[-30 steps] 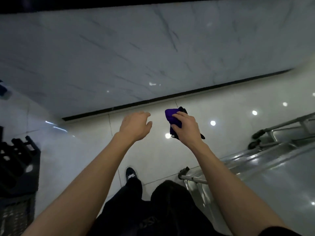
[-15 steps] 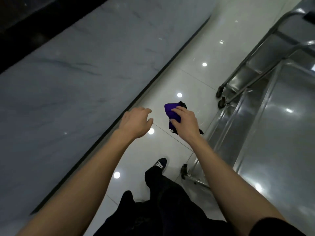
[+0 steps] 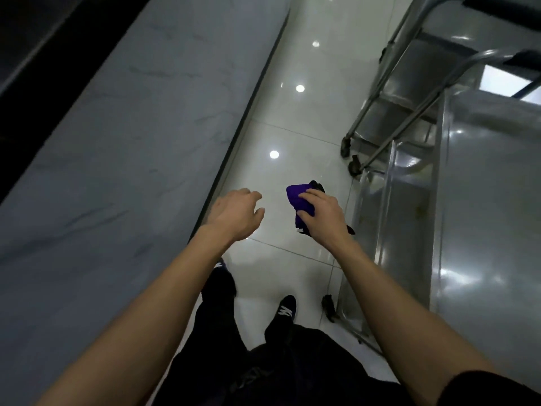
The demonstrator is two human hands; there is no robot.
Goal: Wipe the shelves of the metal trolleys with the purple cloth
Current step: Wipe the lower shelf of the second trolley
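Metal trolleys: near steel trolley (image 3: pixel 483 230) at right edge, second wheeled one (image 3: pixel 409 92) just beyond | glossy white tile floor (image 3: pixel 295 118) below both arms | right hand (image 3: pixel 323 216) grips bunched purple cloth (image 3: pixel 298 200), held over floor beside near trolley | left hand (image 3: pixel 234 213) empty, fingers loosely curled

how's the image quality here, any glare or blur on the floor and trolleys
Head view: dim overall; round ceiling-light glare spots dot the glossy white tiled floor; bright reflections streak the near shiny metal trolley's top shelf; wide-angle bending at the edges; the crumpled purple cloth in the right hand is slightly soft, not sharp.
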